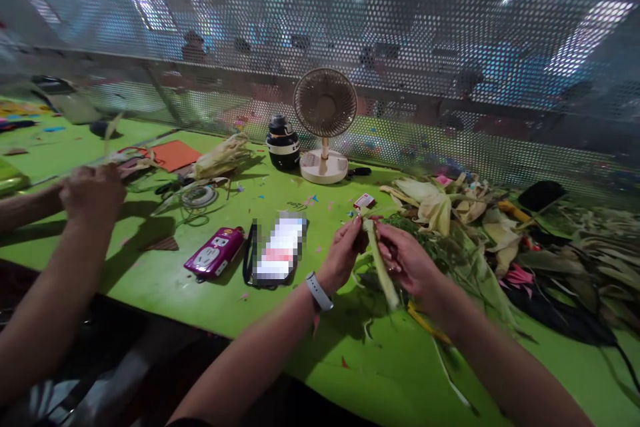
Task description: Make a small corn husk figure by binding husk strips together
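Note:
Between my two hands is a pale green corn husk strip [381, 264], its long end hanging down toward the table. My left hand [345, 247], with a watch [319, 292] on the wrist, pinches its upper end. The fingers of my right hand [407, 257] are closed on the strip's upper right side. Just beyond my hands lies a small red and white box [364, 200]. Under and right of my right hand are green stringy scraps [420, 230] and a yellow tool handle [427, 324], partly hidden by my forearm.
A heap of corn husks [433, 204] spreads along the right. A phone [280, 250] and a purple power socket [215, 254] lie left of my hands. Behind stand a fan [325, 107] and a dark bottle [283, 144], before a perforated metal screen [400, 47]. A co-worker's hands [95, 194] work at left.

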{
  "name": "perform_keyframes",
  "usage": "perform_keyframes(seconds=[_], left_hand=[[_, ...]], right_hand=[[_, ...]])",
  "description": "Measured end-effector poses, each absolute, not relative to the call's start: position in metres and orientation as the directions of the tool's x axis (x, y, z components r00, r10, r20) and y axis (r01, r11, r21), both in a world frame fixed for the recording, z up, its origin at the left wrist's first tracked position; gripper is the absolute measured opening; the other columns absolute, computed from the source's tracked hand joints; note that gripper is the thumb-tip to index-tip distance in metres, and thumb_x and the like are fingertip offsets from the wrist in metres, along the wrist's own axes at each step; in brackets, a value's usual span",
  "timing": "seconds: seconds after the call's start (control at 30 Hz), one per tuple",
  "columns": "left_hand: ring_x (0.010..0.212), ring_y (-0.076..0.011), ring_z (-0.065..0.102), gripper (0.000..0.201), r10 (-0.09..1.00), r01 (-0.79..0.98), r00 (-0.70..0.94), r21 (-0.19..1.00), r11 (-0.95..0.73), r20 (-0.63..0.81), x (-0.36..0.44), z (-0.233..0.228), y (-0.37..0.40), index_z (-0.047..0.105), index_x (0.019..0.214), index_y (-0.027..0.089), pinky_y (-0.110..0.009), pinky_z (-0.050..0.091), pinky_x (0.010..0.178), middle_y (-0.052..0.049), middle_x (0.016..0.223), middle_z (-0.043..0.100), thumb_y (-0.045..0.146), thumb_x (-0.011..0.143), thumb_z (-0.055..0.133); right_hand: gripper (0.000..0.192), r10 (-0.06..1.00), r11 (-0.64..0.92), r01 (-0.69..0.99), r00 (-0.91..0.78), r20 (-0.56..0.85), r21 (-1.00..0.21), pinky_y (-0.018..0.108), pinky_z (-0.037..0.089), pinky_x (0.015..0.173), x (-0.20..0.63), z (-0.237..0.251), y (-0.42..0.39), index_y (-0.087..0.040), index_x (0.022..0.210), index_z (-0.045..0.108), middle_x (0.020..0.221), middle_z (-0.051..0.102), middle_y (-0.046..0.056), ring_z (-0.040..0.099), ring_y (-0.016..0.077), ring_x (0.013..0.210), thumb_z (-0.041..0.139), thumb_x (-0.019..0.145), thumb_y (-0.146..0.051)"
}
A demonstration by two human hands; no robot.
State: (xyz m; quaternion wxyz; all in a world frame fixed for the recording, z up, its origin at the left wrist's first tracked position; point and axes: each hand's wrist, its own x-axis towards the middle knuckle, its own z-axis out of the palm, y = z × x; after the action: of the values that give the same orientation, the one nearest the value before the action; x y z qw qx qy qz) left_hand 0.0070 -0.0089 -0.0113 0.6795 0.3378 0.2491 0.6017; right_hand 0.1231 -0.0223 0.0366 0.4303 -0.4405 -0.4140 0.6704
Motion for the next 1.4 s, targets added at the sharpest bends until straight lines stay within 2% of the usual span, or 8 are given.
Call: perform_keyframes(seconds=[0.13, 0.23, 0.33, 0.7, 1.0, 1.17, 1.3, 1.4], left_hand=[[0.052, -0.0054, 0.041, 0.029, 0.991, -0.701, 0.135, 0.709, 0.078, 0.024, 0.008, -0.009, -0.008, 0.071, 0.080, 0.015, -0.020, 0.031, 0.050, 0.002, 0.063, 0.059, 0.041, 0.067, 0.076], [0.055, -0.0051, 0.045, 0.027, 0.992, -0.732, 0.124, 0.676, 0.092, 0.000, 0.008, -0.008, -0.007, 0.072, 0.082, 0.016, -0.019, 0.035, 0.054, 0.002, 0.067, 0.062, 0.038, 0.066, 0.077], [0.051, -0.0036, 0.040, 0.029, 0.995, -0.730, 0.104, 0.679, 0.075, 0.002, 0.007, -0.008, -0.005, 0.073, 0.086, 0.015, -0.018, 0.033, 0.051, 0.004, 0.059, 0.056, 0.038, 0.068, 0.076], [0.053, -0.0056, 0.045, 0.036, 0.998, -0.643, 0.068, 0.765, 0.044, 0.000, 0.006, -0.010, -0.006, 0.069, 0.087, 0.015, -0.020, 0.034, 0.051, 0.002, 0.068, 0.061, 0.047, 0.069, 0.072], [0.052, -0.0058, 0.046, 0.039, 0.994, -0.611, 0.108, 0.787, 0.085, -0.023, 0.005, -0.007, -0.006, 0.058, 0.070, 0.015, -0.019, 0.036, 0.052, 0.004, 0.060, 0.055, 0.049, 0.064, 0.074], [0.044, -0.0042, 0.040, 0.041, 0.980, -0.544, 0.185, 0.822, 0.167, -0.077, 0.008, -0.008, -0.010, 0.057, 0.071, 0.015, -0.018, 0.030, 0.044, 0.006, 0.053, 0.050, 0.053, 0.066, 0.071], [0.043, -0.0062, 0.045, 0.040, 0.976, -0.567, 0.214, 0.807, 0.164, -0.049, 0.008, -0.011, -0.008, 0.058, 0.073, 0.015, -0.020, 0.035, 0.043, 0.005, 0.055, 0.054, 0.053, 0.066, 0.071], [0.045, -0.0063, 0.048, 0.039, 0.977, -0.596, 0.211, 0.791, 0.139, -0.013, 0.007, -0.012, -0.005, 0.059, 0.073, 0.015, -0.020, 0.038, 0.045, 0.004, 0.058, 0.057, 0.051, 0.066, 0.073]], right_hand=[[0.029, 0.937, -0.331, -0.309, -0.219, -0.272, -0.892, 0.020, 0.024, 0.037, 0.121, 0.029, -0.019, -0.021, 0.069, 0.046, 0.045, 0.037, -0.010, 0.024, 0.0052, 0.034, 0.064, 0.068, -0.044], [0.030, 0.996, -0.084, -0.155, -0.047, -0.078, -0.984, 0.021, 0.039, 0.052, 0.121, 0.019, -0.017, -0.019, 0.067, 0.051, 0.059, 0.051, -0.004, 0.045, 0.0093, 0.054, 0.065, 0.070, -0.045], [0.031, 0.995, 0.077, 0.006, -0.056, 0.076, -0.997, 0.022, 0.041, 0.064, 0.123, 0.013, -0.016, -0.018, 0.069, 0.058, 0.070, 0.055, -0.002, 0.049, 0.0114, 0.067, 0.065, 0.073, -0.048], [0.037, 0.962, -0.179, -0.157, -0.232, -0.140, -0.971, 0.020, 0.032, 0.043, 0.114, 0.018, -0.029, -0.017, 0.068, 0.057, 0.052, 0.051, -0.005, 0.041, 0.0065, 0.042, 0.070, 0.069, -0.052], [0.040, 0.970, -0.050, 0.124, -0.232, -0.078, -0.991, 0.020, 0.022, 0.029, 0.134, 0.031, -0.023, -0.017, 0.070, 0.060, 0.048, 0.057, -0.004, 0.036, 0.0052, 0.027, 0.059, 0.077, -0.056], [0.041, 0.995, 0.086, 0.140, -0.068, 0.077, -0.986, 0.022, 0.030, 0.031, 0.141, 0.025, -0.013, -0.019, 0.064, 0.055, 0.043, 0.050, -0.005, 0.039, 0.0080, 0.030, 0.057, 0.078, -0.057], [0.042, 0.992, 0.128, 0.337, -0.043, 0.120, -0.933, 0.024, 0.029, 0.033, 0.145, 0.012, -0.002, -0.020, 0.058, 0.048, 0.042, 0.044, -0.005, 0.038, 0.0096, 0.031, 0.054, 0.081, -0.055], [0.031, 0.953, 0.273, 0.543, -0.041, 0.300, -0.794, 0.028, 0.043, 0.048, 0.153, 0.012, 0.000, -0.019, 0.072, 0.056, 0.059, 0.058, 0.001, 0.053, 0.0151, 0.048, 0.054, 0.084, -0.047]])
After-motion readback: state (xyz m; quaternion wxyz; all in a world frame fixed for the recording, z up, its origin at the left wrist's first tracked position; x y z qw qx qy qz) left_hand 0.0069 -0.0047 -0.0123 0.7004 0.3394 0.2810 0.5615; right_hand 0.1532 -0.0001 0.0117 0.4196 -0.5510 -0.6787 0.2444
